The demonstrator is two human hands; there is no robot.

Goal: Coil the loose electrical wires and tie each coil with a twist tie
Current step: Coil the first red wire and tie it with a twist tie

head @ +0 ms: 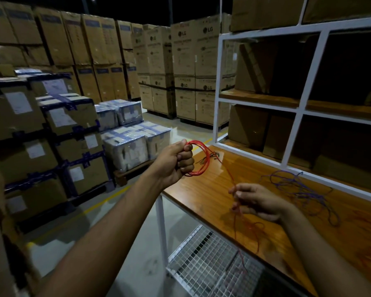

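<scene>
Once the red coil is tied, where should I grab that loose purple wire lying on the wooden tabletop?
Pinch the loose purple wire at its free end near the white shelf frame, coming from above. The rest lies in overlapping loops, so starting at an end probably avoids tangling.

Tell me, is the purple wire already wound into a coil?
No, the purple wire lies loose and tangled on the wooden tabletop; only the red wire is coiled, in the left hand.
</scene>
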